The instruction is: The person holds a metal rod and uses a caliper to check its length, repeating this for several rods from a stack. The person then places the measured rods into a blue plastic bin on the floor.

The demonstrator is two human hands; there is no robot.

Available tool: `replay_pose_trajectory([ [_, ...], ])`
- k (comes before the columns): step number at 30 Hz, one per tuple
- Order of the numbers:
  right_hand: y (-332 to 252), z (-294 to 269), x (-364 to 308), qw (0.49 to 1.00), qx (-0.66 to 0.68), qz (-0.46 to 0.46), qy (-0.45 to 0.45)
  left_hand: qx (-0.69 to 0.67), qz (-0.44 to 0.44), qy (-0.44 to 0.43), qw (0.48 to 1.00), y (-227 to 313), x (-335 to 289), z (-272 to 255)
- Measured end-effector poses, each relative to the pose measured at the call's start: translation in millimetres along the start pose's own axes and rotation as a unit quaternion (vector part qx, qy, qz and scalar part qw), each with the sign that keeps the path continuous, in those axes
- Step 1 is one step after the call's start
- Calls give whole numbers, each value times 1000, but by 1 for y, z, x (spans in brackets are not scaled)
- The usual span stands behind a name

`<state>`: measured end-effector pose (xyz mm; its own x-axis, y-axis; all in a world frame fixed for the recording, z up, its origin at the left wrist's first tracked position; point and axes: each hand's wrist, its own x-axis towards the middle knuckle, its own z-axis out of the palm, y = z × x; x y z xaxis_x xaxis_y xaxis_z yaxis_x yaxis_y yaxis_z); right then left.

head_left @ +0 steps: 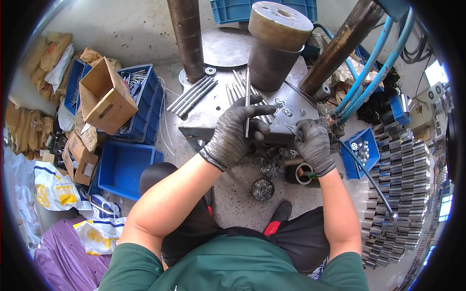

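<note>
My left hand (227, 135), in a grey work glove, is closed around a slim metal shaft (248, 80) standing nearly upright above the steel press table (206, 116). My right hand (314, 146), gloved alike, is closed near the table's front right edge. Small bright metal pieces (290, 128) show at its fingertips; I cannot make out what they are. Behind them lies a scatter of small metal rings (281, 105). More shafts (262, 108) lie loose behind my left hand, and a row of shafts (193, 97) rests side by side at the table's left.
Two steel columns (187, 39) and a thick cylinder (274, 63) rise from the table. Blue hoses (374, 63) hang at the right. Blue crates (127, 167) and a cardboard box (108, 99) stand left; stacked metal cylinders (400, 189) fill the right. A round container of small parts (263, 189) is below.
</note>
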<state>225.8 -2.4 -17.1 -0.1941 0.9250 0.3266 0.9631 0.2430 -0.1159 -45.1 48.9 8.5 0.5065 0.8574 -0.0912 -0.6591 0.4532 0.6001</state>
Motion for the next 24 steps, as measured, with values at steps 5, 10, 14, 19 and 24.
replay_pose_trajectory([
  [5,2,7,-9,996,12,-11,82,-27,-18,-10,999,-2,1,1],
  [10,-15,3,-14,909,359,194,84,57,-31,-6,998,-14,-2,5],
  [14,-43,-10,-20,751,603,245,109,219,-78,39,972,-33,-11,15],
  [19,-69,-18,-27,614,726,291,105,286,-111,15,951,-55,-13,23],
  [24,-70,-12,-34,633,708,294,105,224,-92,-11,970,-64,-20,24],
])
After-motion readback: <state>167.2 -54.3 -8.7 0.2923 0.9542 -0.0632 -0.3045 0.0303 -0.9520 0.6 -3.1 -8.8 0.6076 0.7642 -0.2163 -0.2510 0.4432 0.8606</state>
